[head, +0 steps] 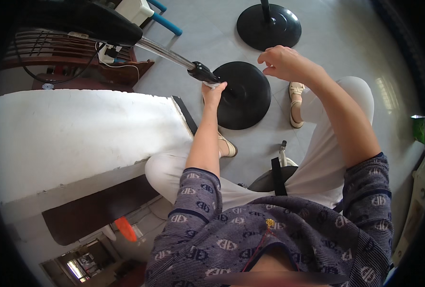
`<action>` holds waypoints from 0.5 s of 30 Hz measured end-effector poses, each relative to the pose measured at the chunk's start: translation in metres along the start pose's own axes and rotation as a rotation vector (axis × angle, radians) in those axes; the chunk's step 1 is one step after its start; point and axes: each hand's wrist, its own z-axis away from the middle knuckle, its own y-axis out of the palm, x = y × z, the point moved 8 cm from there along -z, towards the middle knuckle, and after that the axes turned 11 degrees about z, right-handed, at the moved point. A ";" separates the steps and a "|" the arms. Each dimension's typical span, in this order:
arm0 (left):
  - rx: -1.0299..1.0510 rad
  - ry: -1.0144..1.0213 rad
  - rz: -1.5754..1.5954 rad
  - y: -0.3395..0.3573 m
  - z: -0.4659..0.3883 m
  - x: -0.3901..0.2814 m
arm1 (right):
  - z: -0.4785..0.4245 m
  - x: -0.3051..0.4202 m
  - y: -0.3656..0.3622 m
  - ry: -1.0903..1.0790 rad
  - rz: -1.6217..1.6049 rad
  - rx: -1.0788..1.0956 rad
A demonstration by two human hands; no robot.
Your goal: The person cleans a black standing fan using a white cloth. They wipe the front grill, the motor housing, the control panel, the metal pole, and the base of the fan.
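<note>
My left hand [213, 92] is closed around the lower pole of a floor-standing appliance, just below its black plastic collar [202, 71], with a piece of white cloth or tissue under the fingers. The metal pole [165, 52] runs up to a dark housing [105, 27] at the upper left. Behind my left hand lies the round black base [246, 104] on the floor. My right hand [279, 62] hovers with bent fingers, apart from the pole, between this base and a second round black base [287, 27]; nothing shows in it.
A white-topped counter or ledge [90, 125] fills the left side. Beyond it stand a wooden rack [69, 53] with cables and a power strip, and a stool [165, 23] with blue legs. My sandalled feet flank the near base. A green container [418, 129] is at the right.
</note>
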 end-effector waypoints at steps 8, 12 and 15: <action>0.188 -0.665 0.676 -0.021 0.052 -0.042 | -0.009 -0.002 0.035 -0.010 -0.168 0.069; 0.247 -0.713 0.996 -0.008 0.092 -0.110 | -0.015 0.023 0.073 -0.119 -0.394 -0.017; 0.346 -0.623 1.063 -0.005 0.105 -0.149 | 0.003 0.062 0.103 0.098 -0.998 0.218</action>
